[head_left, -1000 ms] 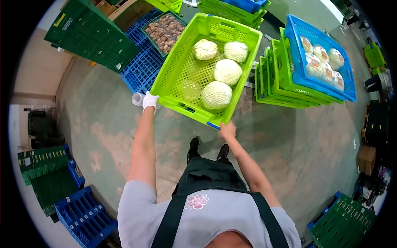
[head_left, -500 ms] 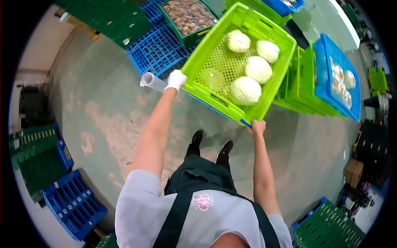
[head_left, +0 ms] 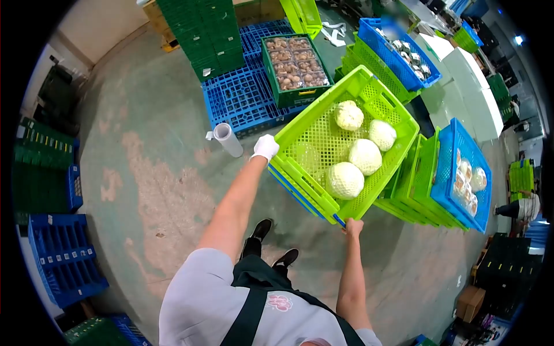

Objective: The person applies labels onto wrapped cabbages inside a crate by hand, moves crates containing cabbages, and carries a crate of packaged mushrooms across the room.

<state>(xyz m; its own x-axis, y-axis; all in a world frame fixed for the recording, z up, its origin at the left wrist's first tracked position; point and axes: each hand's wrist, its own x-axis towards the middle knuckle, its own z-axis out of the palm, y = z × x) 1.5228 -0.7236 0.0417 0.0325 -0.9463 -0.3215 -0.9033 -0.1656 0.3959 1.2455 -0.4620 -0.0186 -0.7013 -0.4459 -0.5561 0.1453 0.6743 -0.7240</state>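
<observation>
A lime-green mesh crate is held in front of me, tilted in view. In it lie several pale round heads, probably cabbages, wrapped in white netting, and a clear, see-through wrapped item. My left hand, in a white glove, is closed on the crate's left corner. At the near right corner my right hand has its fingers closed round the rim. A blue edge shows under the crate's near side; I cannot tell what it belongs to.
Ahead is a blue pallet bearing a green crate of packed mushrooms and stacked green crates. A white roll stands by it. To the right are stacked lime crates topped by a blue crate. A person is far right.
My view has tilted up and turned, so the pallet and stacks sit lower in it. Both hands keep their hold on the crate, and my feet have shifted.
</observation>
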